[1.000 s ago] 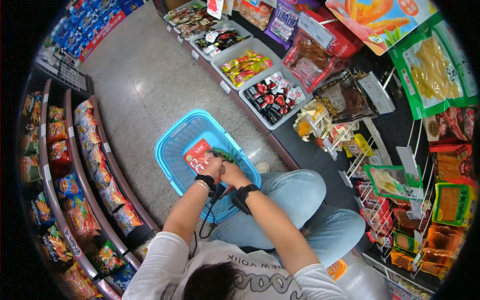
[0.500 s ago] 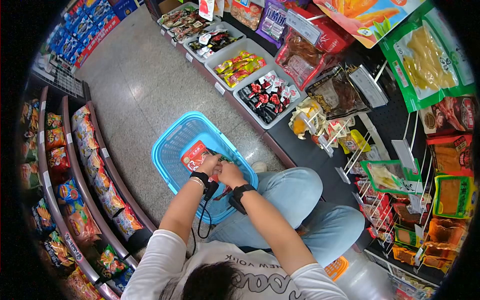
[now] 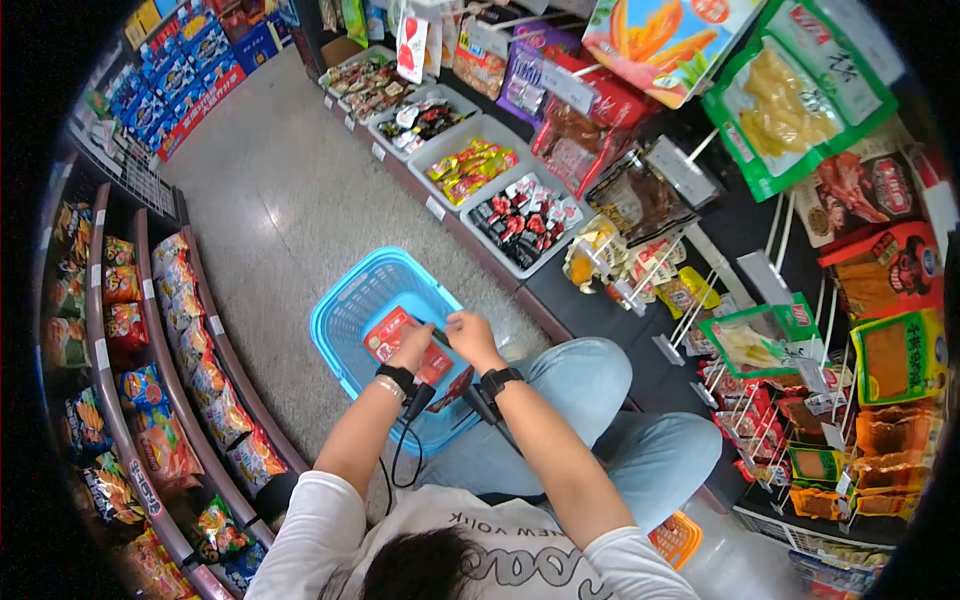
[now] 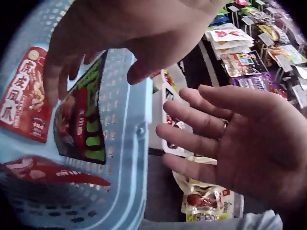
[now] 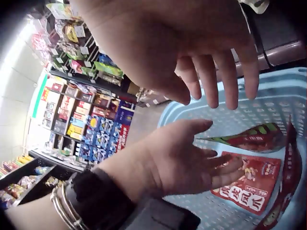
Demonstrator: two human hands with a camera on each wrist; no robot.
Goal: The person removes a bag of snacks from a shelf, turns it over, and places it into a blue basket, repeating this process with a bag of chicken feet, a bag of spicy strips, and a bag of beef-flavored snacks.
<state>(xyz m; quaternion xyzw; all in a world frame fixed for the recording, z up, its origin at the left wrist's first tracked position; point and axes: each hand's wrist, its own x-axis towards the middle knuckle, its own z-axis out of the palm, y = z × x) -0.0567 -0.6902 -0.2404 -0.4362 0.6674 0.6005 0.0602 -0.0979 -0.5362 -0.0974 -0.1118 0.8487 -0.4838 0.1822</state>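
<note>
A light blue plastic basket (image 3: 335, 292) stands before the person's knees. In it lie a red snack packet (image 4: 28, 96) with white characters, a black, red and green packet (image 4: 79, 125) standing tilted, and another red packet (image 4: 53, 170) near the basket's side. My left hand (image 3: 408, 352) is over the basket with loosely spread fingers; in the right wrist view, thumb and forefinger stand apart on either side of the green-edged packet's tip. My right hand (image 3: 474, 340) hovers at the basket's right rim, its fingers extended with nothing in them.
Grey trays of small wrapped snacks (image 3: 522, 218) line the shelf edge on the right, below hanging packets (image 3: 780, 105). Shelves of bagged snacks (image 3: 205, 365) run along the left. Grey aisle floor (image 3: 250, 200) lies between. An orange basket (image 3: 677, 540) is behind the legs.
The hands, earlier close together over the packets, have parted. My right hand has moved right to the rim, and more of the red packet shows. The view has shifted slightly.
</note>
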